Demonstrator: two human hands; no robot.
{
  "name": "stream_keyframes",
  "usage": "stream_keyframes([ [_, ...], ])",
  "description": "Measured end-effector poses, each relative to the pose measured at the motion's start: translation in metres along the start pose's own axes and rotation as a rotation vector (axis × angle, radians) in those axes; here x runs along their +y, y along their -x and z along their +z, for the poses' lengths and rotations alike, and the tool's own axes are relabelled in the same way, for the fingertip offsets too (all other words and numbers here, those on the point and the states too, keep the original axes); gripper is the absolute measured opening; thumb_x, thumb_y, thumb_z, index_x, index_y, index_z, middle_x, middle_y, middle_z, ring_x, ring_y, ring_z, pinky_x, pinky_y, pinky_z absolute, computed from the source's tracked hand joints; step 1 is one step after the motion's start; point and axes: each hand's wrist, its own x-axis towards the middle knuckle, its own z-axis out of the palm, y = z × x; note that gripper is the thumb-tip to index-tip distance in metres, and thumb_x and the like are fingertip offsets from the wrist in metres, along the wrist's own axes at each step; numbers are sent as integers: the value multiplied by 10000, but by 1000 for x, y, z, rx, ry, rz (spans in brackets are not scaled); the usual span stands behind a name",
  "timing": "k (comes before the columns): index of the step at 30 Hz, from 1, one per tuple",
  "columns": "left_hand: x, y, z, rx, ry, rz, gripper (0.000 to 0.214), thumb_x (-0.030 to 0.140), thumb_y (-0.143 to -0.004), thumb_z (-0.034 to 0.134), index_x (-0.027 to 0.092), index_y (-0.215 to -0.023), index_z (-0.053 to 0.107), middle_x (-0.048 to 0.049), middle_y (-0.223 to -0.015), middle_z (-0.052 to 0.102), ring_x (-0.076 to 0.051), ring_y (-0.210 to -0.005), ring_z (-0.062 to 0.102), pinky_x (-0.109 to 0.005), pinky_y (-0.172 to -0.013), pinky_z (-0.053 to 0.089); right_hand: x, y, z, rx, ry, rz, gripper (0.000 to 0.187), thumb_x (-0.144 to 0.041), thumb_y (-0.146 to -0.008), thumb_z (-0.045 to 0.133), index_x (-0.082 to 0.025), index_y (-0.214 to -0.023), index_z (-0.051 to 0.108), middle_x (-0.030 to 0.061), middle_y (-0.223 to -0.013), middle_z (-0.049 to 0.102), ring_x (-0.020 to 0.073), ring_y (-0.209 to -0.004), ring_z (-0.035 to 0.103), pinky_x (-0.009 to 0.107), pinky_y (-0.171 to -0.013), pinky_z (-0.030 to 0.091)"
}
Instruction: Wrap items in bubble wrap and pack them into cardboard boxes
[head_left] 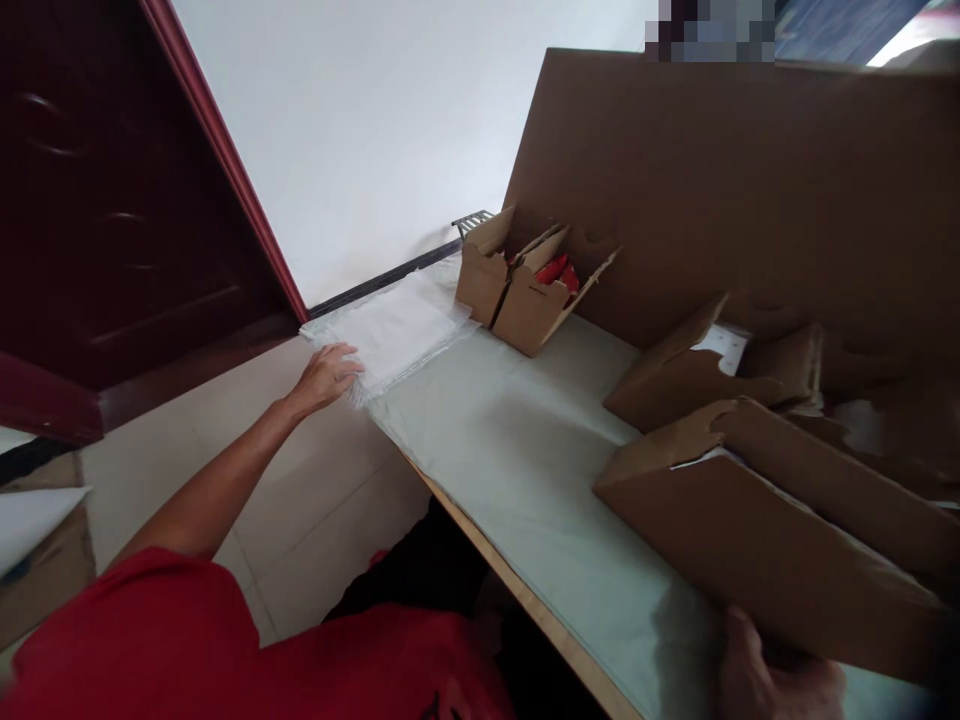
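Worktop (525, 450) strewn with cardboard, 1 hand at each end.
Biggest is the cardboard sheet (750, 180), upright along the back. Nearer, a large cardboard box (765, 540) lies tilted; the right hand (780, 685) has its grip pinching the box's lower edge, thumb up, fingers hidden. At the far end the left hand (324, 378) rests, grip spread, on a stack of plastic sheets (397, 330). Just beside the stack stands a small open box (525, 300) holding red packets (559, 272).

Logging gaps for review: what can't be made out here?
Head view only.
Right hand: cut off by the bottom edge, fingers hidden behind the cardboard box.
Red items in the small carton: too small, partly behind flaps.
Left hand on the plastic sheets: pinching or resting, unclear.
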Motion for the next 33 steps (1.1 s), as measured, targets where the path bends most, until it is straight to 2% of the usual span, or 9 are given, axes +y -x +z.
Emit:
stream_keyframes([
  [5,-5,-12,-4,59,18,-25,292,259,-874,498,237,-941,782,-93,-1246,704,-279,-1186,603,-502,-1094,436,3,-2,1,-1,24,-18,344,-514,-667,661,-290,-756,415,62,-706,518,402,-827,618,587,-807,497],
  [9,-7,-13,-5,-15,-1,104,340,238,-828,529,220,-1072,765,-108,-1343,655,-296,-1270,564,-516,-1137,397,5,-3,1,4,22,3,347,-520,-656,664,-287,-749,423,44,-691,503,359,-751,597,574,-790,498],
  [13,0,-17,1,-124,-47,111,356,311,-802,601,198,-1099,761,-159,-1376,635,-354,-1294,559,-536,-1131,399,3,-2,-1,-13,4,38,364,-517,-636,666,-289,-774,418,67,-734,545,360,-780,600,546,-796,489],
  [16,5,-20,1,-199,-59,128,386,252,-755,581,215,-1096,759,-134,-1349,667,-333,-1242,613,-492,-1102,448,5,-2,-1,-11,-1,21,365,-534,-640,641,-283,-790,422,76,-747,549,376,-826,608,523,-774,486],
  [19,5,-19,-6,-219,-64,164,519,195,-695,555,226,-1186,719,-95,-1370,667,-298,-1310,582,-456,-1149,415,11,-4,0,-21,-2,7,377,-538,-625,641,-284,-804,427,90,-769,564,383,-849,612,513,-770,481],
  [22,3,-13,-13,-216,-72,197,522,224,-680,576,232,-1182,721,-103,-1431,629,-326,-1396,509,-511,-1177,365,14,-5,2,-5,-14,5,359,-530,-629,645,-298,-820,448,111,-791,590,387,-874,618,509,-788,478],
  [24,4,-11,-14,-201,-31,173,403,281,-714,592,245,-1077,761,-110,-1399,653,-343,-1380,525,-542,-1163,368,14,-4,2,9,-17,15,348,-534,-638,640,-299,-845,488,125,-811,608,394,-878,626,518,-798,479],
  [28,11,-17,-9,-124,135,46,230,358,-772,576,265,-834,777,-89,-1161,768,-312,-1224,645,-533,-1124,424,10,-2,0,-22,-31,32,387,-514,-657,638,-266,-952,595,175,-880,654,411,-902,645,540,-801,473],
  [33,14,-31,-14,-59,209,-34,273,399,-784,552,235,-844,762,-79,-1016,793,-262,-1046,708,-436,-1005,529,13,-3,1,-13,-34,38,437,-503,-691,646,-243,-1043,643,227,-966,672,401,-954,653,528,-809,463],
])
